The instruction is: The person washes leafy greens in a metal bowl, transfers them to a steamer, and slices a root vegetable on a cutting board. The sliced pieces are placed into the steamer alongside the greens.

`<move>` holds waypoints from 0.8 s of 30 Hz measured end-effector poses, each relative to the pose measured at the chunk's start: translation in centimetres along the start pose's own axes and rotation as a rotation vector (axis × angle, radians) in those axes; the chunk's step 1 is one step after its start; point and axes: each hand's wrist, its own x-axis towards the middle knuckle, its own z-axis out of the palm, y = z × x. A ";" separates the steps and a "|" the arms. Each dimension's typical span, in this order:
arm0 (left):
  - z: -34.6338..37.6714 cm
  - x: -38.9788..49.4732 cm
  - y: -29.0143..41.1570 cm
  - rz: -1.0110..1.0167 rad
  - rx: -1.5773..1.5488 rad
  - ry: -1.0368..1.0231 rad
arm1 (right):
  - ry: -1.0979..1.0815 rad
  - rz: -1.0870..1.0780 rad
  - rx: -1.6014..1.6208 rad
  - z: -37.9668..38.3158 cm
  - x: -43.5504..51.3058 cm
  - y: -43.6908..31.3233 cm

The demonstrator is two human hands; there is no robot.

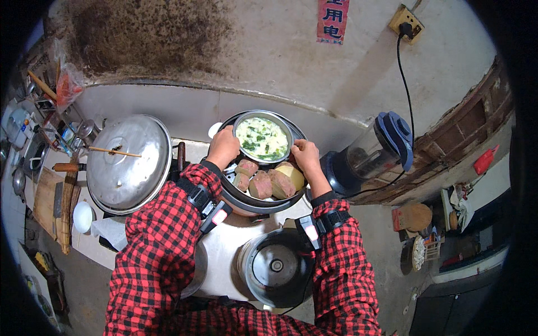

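Note:
My left hand (pixel 223 148) and my right hand (pixel 306 154) hold a round metal bowl (pixel 240 156) by its rim, one at each side. Egg and chopped greens (pixel 262 138) fill the bowl. It sits at the far side of a round steamer pot (pixel 256 205), over or in it; whether it rests there I cannot tell. On the steamer's perforated tray, nearer to me, lie several chunks of reddish-skinned sweet potato (pixel 260 185) and a yellowish piece (pixel 292 174), probably potato. My fingers cover parts of the bowl's rim.
Left of the steamer is a large domed metal lid (pixel 128 168) with a stick through its handle. A blender (pixel 365 151) stands at the right, its cord running to a wall socket (pixel 406 25). Nearer me is an uncovered electric cooker (pixel 275 266); a white bowl (pixel 83 217) and cutting board (pixel 47 201) are left.

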 end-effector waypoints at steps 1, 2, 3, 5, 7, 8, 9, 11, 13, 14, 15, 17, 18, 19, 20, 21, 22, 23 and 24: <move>-0.1 -0.1 0.0 -0.051 -0.031 -0.040 | -0.044 0.065 0.017 -0.1 -0.2 0.0; -0.1 -0.2 0.0 0.082 0.090 0.043 | -0.084 0.097 0.062 -0.2 -0.3 0.0; -0.2 -0.3 0.0 0.090 0.103 0.025 | -0.119 0.127 0.121 -0.4 -0.4 0.1; -0.3 -0.5 0.0 0.065 0.185 0.001 | -0.135 0.138 0.175 -0.6 -0.7 0.1; -0.2 -0.8 0.1 0.096 0.220 -0.051 | -0.166 0.112 0.165 -1.1 -1.0 0.1; 0.0 -1.3 0.2 0.114 0.260 -0.046 | -0.189 0.079 0.121 -1.4 -1.2 0.0; 0.1 -1.9 0.3 0.132 0.301 -0.042 | -0.223 0.091 0.078 -1.9 -1.4 -0.1; 0.2 -2.6 0.7 0.086 0.354 -0.122 | -0.373 0.036 -0.017 -3.6 -1.6 -0.4; 0.3 -3.0 1.2 0.058 0.385 -0.167 | -0.490 -0.038 -0.097 -4.7 -1.9 -0.8; 0.1 -3.0 1.3 0.031 0.416 -0.186 | -0.525 -0.106 -0.130 -5.2 -2.0 -1.0; 0.0 -3.1 1.4 0.032 0.431 -0.192 | -0.567 -0.152 -0.151 -5.5 -2.1 -1.2; 0.0 -3.0 1.4 0.040 0.462 -0.179 | -0.640 -0.250 -0.253 -6.8 -2.2 -1.2; 0.0 -2.9 1.3 0.018 0.469 -0.187 | -0.651 -0.304 -0.304 -7.1 -2.5 -1.2; 0.0 -2.8 1.3 0.023 0.445 -0.196 | -0.664 -0.358 -0.355 -7.4 -2.7 -1.1; 0.0 -2.7 1.2 0.031 0.425 -0.199 | -0.820 -0.197 -0.236 -7.2 -2.8 -1.3; 0.0 -2.6 1.2 0.038 0.405 -0.203 | -0.783 -0.240 -0.290 -7.1 -3.2 -1.4; -0.1 -2.5 1.1 0.035 0.400 -0.195 | -0.736 -0.227 -0.399 -6.7 -3.6 -1.6; 0.0 -2.5 1.2 0.034 0.393 -0.206 | -0.688 -0.217 -0.507 -6.2 -4.0 -1.8; -0.1 -2.5 1.2 0.027 0.395 -0.213 | -0.638 -0.252 -0.580 -5.7 -4.4 -2.1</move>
